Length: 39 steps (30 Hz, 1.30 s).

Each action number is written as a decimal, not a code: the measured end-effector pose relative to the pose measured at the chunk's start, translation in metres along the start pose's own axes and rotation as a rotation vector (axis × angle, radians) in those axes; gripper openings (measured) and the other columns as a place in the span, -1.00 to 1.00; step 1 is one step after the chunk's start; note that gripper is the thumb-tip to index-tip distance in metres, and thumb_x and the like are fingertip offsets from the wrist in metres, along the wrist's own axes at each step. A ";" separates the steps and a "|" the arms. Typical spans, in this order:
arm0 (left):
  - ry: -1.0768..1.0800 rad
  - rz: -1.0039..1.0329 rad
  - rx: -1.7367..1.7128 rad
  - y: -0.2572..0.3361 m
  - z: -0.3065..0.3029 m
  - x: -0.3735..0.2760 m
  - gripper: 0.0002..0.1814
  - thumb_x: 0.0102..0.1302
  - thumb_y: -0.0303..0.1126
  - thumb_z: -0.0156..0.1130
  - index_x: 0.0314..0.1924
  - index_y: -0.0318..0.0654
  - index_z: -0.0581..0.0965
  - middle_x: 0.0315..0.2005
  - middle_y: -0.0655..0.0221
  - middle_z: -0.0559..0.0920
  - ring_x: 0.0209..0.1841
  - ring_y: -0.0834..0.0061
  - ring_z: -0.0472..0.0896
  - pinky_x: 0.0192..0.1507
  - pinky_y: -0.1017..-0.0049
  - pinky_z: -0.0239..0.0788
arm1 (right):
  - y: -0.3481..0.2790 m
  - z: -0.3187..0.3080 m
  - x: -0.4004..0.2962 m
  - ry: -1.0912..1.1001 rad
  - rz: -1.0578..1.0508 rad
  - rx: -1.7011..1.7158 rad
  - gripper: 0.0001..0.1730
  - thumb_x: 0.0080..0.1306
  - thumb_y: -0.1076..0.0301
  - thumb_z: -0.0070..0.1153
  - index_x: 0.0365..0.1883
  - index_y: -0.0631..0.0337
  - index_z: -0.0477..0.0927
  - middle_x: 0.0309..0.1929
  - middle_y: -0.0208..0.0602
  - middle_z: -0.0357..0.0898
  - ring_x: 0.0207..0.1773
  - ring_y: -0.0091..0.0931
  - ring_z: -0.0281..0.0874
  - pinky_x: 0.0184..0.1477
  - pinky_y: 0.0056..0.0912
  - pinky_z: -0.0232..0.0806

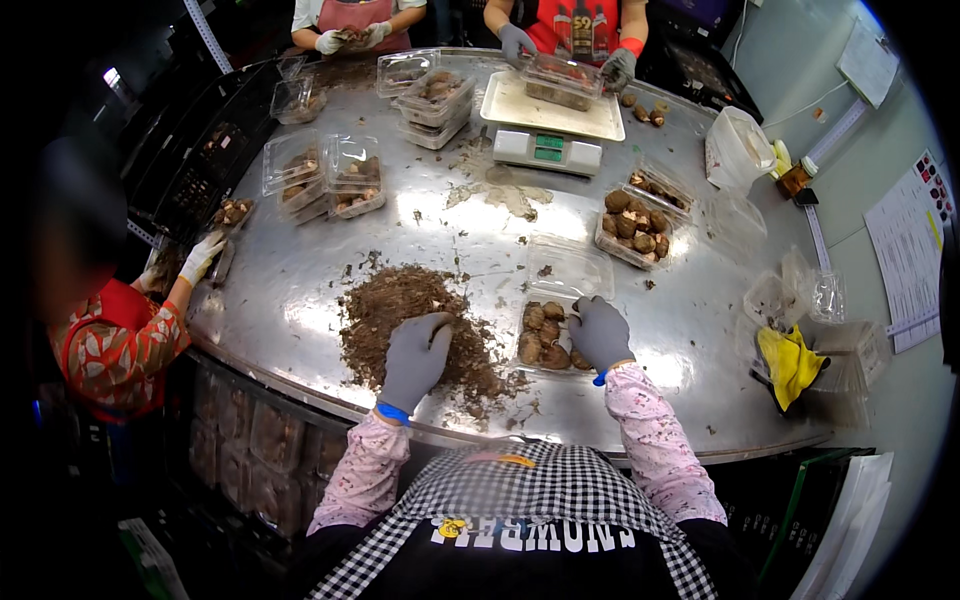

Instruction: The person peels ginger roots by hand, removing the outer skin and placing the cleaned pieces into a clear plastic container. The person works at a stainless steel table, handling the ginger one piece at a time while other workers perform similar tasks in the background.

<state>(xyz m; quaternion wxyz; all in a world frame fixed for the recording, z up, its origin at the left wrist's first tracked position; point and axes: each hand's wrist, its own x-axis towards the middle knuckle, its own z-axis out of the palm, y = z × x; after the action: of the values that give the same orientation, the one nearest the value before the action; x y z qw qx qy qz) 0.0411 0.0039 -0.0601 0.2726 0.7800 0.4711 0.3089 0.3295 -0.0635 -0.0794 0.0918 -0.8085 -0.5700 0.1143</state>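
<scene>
My left hand, in a grey glove, rests at a heap of dark brown crumbly debris on the metal table. Its fingers curl downward, and whatever may be under them is hidden. My right hand, gloved alike, is bent over the right side of an open clear plastic clamshell box. Brown roundish produce, like mushrooms or small tubers, lies in the box's base; the lid is folded back away from me. The right fingertips point into the box, partly hidden, so a grip cannot be made out.
A fuller clamshell stands beyond my right hand. Past it is a digital scale, where a person's gloved hands hold a box. More filled boxes stand left. A yellow cloth and empty containers lie right. Other people work around the table.
</scene>
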 end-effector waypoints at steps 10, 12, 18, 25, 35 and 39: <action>-0.107 0.043 -0.073 0.023 0.008 -0.007 -0.70 0.35 -0.30 0.12 -0.04 -0.31 0.63 -0.17 0.15 0.69 -0.08 0.20 0.63 0.03 0.30 0.44 | -0.024 0.013 0.007 0.002 0.230 0.256 -0.39 0.28 -0.22 0.01 -0.31 0.25 0.64 -0.42 -0.05 0.66 -0.26 -0.14 0.64 -0.15 -0.12 0.42; -0.128 -0.034 -0.192 0.025 0.008 -0.009 -0.70 0.37 -0.30 0.11 -0.03 -0.31 0.62 -0.16 0.17 0.69 -0.09 0.26 0.64 0.02 0.35 0.44 | -0.023 0.011 -0.004 0.136 0.162 0.441 -0.46 0.30 -0.17 0.03 -0.30 0.20 0.64 -0.42 -0.08 0.66 -0.28 -0.17 0.65 -0.19 -0.12 0.42; -0.299 -0.225 -0.656 0.045 0.018 -0.006 -0.66 0.40 -0.31 0.09 0.06 -0.33 0.59 -0.20 0.21 0.69 -0.14 0.50 0.63 -0.06 0.51 0.44 | -0.029 0.000 -0.013 0.120 0.158 0.224 -0.46 0.32 -0.18 0.01 -0.29 0.16 0.66 -0.38 -0.09 0.69 -0.28 -0.16 0.67 -0.19 -0.14 0.45; -0.316 -0.357 -0.548 0.049 0.019 -0.008 -0.67 0.39 -0.33 0.10 0.06 -0.34 0.58 -0.23 0.22 0.68 -0.14 0.52 0.65 -0.08 0.53 0.46 | -0.018 0.016 0.027 -0.114 0.224 -0.015 -0.37 0.28 -0.23 -0.01 -0.30 0.22 0.72 -0.33 -0.04 0.70 -0.22 -0.14 0.68 -0.15 -0.13 0.48; -0.416 -0.441 -1.219 0.043 0.023 -0.019 -0.64 0.50 -0.33 0.04 0.19 -0.39 0.44 -0.08 0.32 0.60 -0.02 0.52 0.59 -0.01 0.53 0.48 | -0.056 -0.018 -0.047 0.353 -0.192 0.617 -0.56 0.18 0.18 0.34 -0.10 0.32 0.58 -0.52 -0.26 0.62 -0.53 -0.44 0.58 -0.42 -0.42 0.42; -0.349 -0.135 -1.236 0.067 0.028 -0.020 -0.65 0.53 -0.38 -0.03 0.22 -0.40 0.40 -0.07 0.38 0.54 -0.09 0.58 0.53 -0.09 0.56 0.46 | -0.068 -0.011 -0.060 0.443 -0.503 0.538 -0.49 0.11 0.22 0.42 -0.03 0.28 0.58 -0.56 -0.31 0.54 -0.52 -0.53 0.52 -0.45 -0.44 0.37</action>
<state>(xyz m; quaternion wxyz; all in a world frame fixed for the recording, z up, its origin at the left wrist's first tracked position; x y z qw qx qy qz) 0.0929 -0.0450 -0.0353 0.7630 0.4865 0.2028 0.3742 0.2519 -0.0981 -0.0450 0.4446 -0.5967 -0.6656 0.0564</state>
